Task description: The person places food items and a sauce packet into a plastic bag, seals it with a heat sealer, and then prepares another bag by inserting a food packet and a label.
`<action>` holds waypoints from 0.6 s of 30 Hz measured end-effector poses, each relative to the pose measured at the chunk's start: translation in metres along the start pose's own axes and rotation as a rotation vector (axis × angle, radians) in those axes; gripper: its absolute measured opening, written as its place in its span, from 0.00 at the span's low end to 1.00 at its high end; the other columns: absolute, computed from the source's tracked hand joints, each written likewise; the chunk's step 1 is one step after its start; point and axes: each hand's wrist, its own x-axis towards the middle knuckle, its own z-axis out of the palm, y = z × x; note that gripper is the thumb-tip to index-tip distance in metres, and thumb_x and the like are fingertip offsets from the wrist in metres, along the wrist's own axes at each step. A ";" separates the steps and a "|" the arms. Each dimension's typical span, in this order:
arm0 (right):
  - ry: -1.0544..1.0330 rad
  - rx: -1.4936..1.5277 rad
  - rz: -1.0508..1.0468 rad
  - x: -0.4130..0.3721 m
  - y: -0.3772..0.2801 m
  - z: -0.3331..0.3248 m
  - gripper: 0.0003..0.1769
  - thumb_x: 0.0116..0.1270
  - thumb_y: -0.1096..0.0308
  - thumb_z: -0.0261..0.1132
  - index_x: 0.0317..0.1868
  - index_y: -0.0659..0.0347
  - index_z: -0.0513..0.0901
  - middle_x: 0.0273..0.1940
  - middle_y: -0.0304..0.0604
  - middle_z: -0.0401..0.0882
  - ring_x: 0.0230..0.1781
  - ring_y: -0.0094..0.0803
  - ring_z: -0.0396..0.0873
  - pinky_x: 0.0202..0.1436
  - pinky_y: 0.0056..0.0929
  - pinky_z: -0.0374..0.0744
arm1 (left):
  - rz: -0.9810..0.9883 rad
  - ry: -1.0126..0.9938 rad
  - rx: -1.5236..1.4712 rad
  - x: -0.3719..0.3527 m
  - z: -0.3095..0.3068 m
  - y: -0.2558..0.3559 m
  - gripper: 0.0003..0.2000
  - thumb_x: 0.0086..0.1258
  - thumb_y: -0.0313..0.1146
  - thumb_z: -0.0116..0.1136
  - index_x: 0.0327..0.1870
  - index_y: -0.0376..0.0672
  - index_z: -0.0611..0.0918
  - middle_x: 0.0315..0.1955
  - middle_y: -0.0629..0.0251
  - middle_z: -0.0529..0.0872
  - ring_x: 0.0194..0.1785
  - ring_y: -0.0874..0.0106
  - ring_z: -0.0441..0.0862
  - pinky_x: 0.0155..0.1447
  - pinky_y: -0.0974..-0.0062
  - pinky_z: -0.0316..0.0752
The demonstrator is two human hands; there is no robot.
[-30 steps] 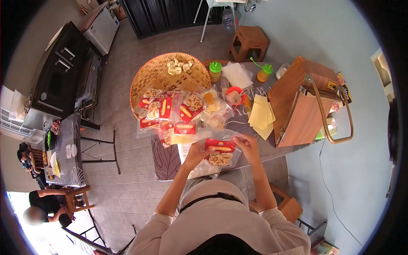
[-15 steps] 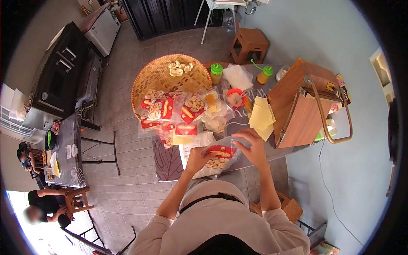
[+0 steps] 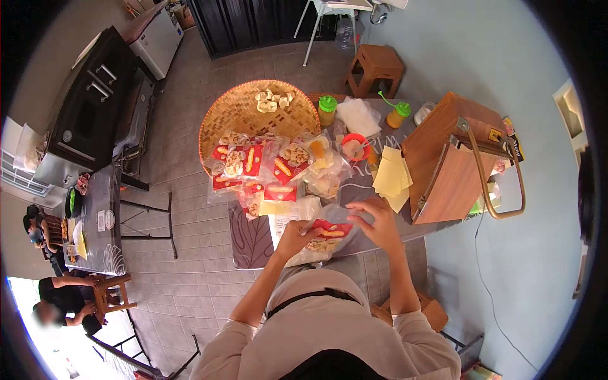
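A clear plastic snack bag (image 3: pixel 330 235) with a red label and pale snack pieces inside is held in front of my waist. My left hand (image 3: pixel 296 239) is closed on the bag's left edge. At its upper right, my right hand (image 3: pixel 379 225) has curved fingers and thumb at the clear plastic edge, gripping it. Beyond my hands lies a pile of similar filled bags (image 3: pixel 244 161) with red labels, partly on a round woven tray (image 3: pixel 218 120). Under the held bag is a white printed plastic packet (image 3: pixel 282 223).
Yellow paper sheets (image 3: pixel 391 174), a red cup (image 3: pixel 354 147), green-capped bottles (image 3: pixel 327 111) and a wooden box with a handle (image 3: pixel 453 180) stand on the table (image 3: pixel 250 244). A brown stool (image 3: pixel 375 66) is behind it. At far left, a person (image 3: pixel 63 301) sits by another table (image 3: pixel 104 237).
Both hands stay at the bag, which has tilted slightly. The right hand's fingers have shifted a little along the clear plastic edge. The camera view has moved slightly.
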 end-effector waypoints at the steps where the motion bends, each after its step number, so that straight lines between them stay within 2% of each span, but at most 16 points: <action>1: 0.031 0.015 0.002 0.001 -0.002 0.000 0.11 0.47 0.71 0.69 0.33 0.60 0.79 0.29 0.39 0.78 0.27 0.31 0.75 0.36 0.27 0.71 | -0.001 0.000 -0.001 0.000 0.000 0.000 0.11 0.59 0.35 0.60 0.36 0.35 0.82 0.23 0.66 0.83 0.25 0.83 0.74 0.30 0.82 0.69; 5: -0.008 0.087 0.072 -0.004 -0.001 0.003 0.13 0.44 0.69 0.71 0.32 0.60 0.79 0.28 0.39 0.77 0.30 0.33 0.75 0.38 0.29 0.71 | -0.037 -0.037 -0.047 -0.001 -0.002 0.013 0.10 0.54 0.33 0.65 0.33 0.36 0.83 0.24 0.66 0.84 0.27 0.83 0.76 0.33 0.82 0.70; 7: 0.008 0.035 0.032 -0.005 -0.002 0.001 0.13 0.46 0.65 0.69 0.32 0.56 0.78 0.36 0.38 0.75 0.38 0.36 0.72 0.44 0.33 0.68 | -0.084 -0.039 -0.059 0.000 -0.003 0.012 0.10 0.53 0.33 0.66 0.33 0.37 0.83 0.25 0.66 0.84 0.28 0.83 0.77 0.34 0.81 0.71; 10: -0.114 0.005 0.001 -0.002 -0.009 -0.008 0.11 0.45 0.64 0.69 0.32 0.53 0.80 0.41 0.38 0.72 0.43 0.36 0.69 0.48 0.35 0.66 | -0.034 -0.016 -0.126 0.002 -0.002 0.005 0.11 0.51 0.33 0.67 0.32 0.37 0.84 0.25 0.66 0.84 0.28 0.82 0.77 0.35 0.81 0.71; 12: -0.134 -0.061 -0.031 0.001 -0.017 -0.011 0.10 0.46 0.64 0.68 0.31 0.53 0.81 0.44 0.39 0.70 0.45 0.37 0.68 0.48 0.35 0.65 | 0.123 0.066 0.126 0.000 -0.002 0.010 0.12 0.49 0.35 0.68 0.32 0.38 0.83 0.26 0.64 0.84 0.28 0.78 0.79 0.41 0.77 0.72; 13: -0.154 -0.129 -0.062 0.002 -0.019 -0.012 0.08 0.46 0.64 0.68 0.30 0.52 0.82 0.46 0.39 0.68 0.47 0.38 0.66 0.49 0.36 0.64 | 0.123 0.064 0.126 0.000 -0.002 0.010 0.12 0.49 0.35 0.68 0.32 0.38 0.83 0.26 0.64 0.84 0.28 0.78 0.79 0.41 0.77 0.72; 15: -0.120 -0.178 -0.052 -0.001 -0.019 -0.006 0.07 0.46 0.66 0.67 0.30 0.51 0.83 0.48 0.40 0.67 0.49 0.39 0.64 0.50 0.37 0.64 | 0.403 0.213 0.429 -0.001 -0.002 0.014 0.17 0.46 0.36 0.70 0.37 0.37 0.82 0.29 0.63 0.84 0.36 0.73 0.81 0.54 0.68 0.68; 16: -0.085 -0.226 -0.044 -0.002 -0.018 -0.004 0.07 0.46 0.67 0.66 0.29 0.49 0.84 0.49 0.41 0.66 0.50 0.40 0.63 0.50 0.38 0.64 | 0.404 0.214 0.430 -0.003 -0.005 0.020 0.17 0.46 0.36 0.70 0.37 0.37 0.82 0.29 0.63 0.84 0.36 0.73 0.81 0.54 0.68 0.68; 17: -0.085 -0.227 -0.047 -0.002 -0.017 -0.003 0.07 0.46 0.67 0.66 0.29 0.49 0.84 0.49 0.41 0.66 0.50 0.40 0.63 0.50 0.38 0.64 | 0.425 0.105 0.351 -0.005 -0.011 0.027 0.22 0.47 0.37 0.68 0.44 0.37 0.79 0.38 0.60 0.81 0.45 0.71 0.77 0.58 0.65 0.63; 18: 0.000 -0.283 -0.062 -0.003 -0.016 -0.004 0.10 0.44 0.70 0.65 0.30 0.47 0.85 0.48 0.41 0.65 0.49 0.40 0.62 0.50 0.37 0.64 | 0.443 -0.003 0.271 -0.007 -0.016 0.034 0.26 0.49 0.38 0.67 0.51 0.38 0.75 0.47 0.56 0.78 0.55 0.68 0.73 0.63 0.61 0.57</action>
